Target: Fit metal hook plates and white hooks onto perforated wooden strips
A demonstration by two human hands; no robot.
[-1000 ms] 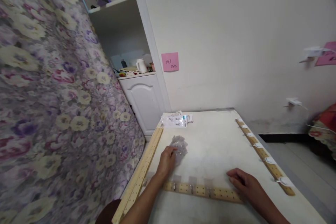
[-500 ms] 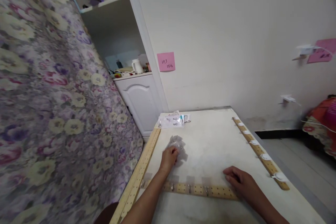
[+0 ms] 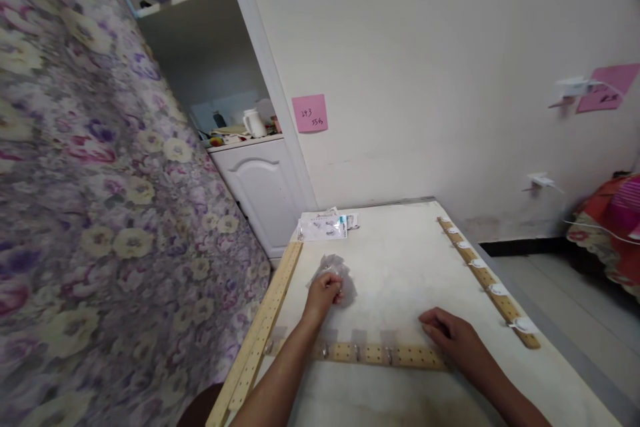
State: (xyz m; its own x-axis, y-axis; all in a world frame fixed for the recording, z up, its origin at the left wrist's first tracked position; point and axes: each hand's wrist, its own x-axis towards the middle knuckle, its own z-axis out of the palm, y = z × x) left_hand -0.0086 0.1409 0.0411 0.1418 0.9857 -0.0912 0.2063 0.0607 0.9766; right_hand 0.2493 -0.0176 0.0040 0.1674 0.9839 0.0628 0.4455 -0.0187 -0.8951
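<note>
My left hand (image 3: pixel 324 295) is at a small pile of clear plastic hooks (image 3: pixel 327 265), fingertips pinched together with a shiny bit of one clear hook showing between them. Loosely bent, my right hand (image 3: pixel 450 335) hovers by the right end of a perforated wooden strip (image 3: pixel 423 357), with nothing visible in it. Along that strip stand several clear hooks with metal loops, one of them this hook (image 3: pixel 357 351). My left forearm hides part of the strip.
Two long perforated strips (image 3: pixel 267 313) lie along the table's left edge. On the right, another strip (image 3: pixel 480 275) bears several white hooks (image 3: pixel 497 289). Hook packets (image 3: pixel 324 227) lie at the back left corner. A floral curtain (image 3: pixel 125 213) hangs at the left; a wall stands behind.
My left hand has shifted slightly right over the pile, and a shiny bit now shows at its fingertips. My right hand stays nearly in place. The view has turned slightly.
</note>
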